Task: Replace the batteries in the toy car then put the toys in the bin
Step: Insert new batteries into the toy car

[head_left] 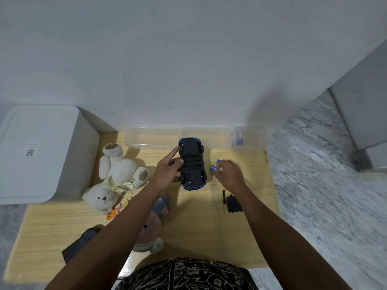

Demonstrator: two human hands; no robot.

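A blue toy car (192, 164) lies upside down on the wooden table (199, 233), its dark underside up and the battery bay uncovered. My left hand (167, 171) grips the car's left side. My right hand (229, 173), just right of the car, holds two blue batteries (215, 165) in its fingertips. The black battery cover (234, 204) and a thin screwdriver (223, 200) lie on the table under my right forearm. A white teddy bear (117, 176) lies on its back at the left. A pink and grey plush toy (150, 227) sits partly hidden under my left arm.
A large white lidded bin (39, 151) stands left of the table. Two clear trays (152, 137) (206, 136) line the back edge, and a small clear box (249, 139) with blue batteries inside sits at the back right. A black remote-like object (79, 245) lies front left. Marble floor lies right.
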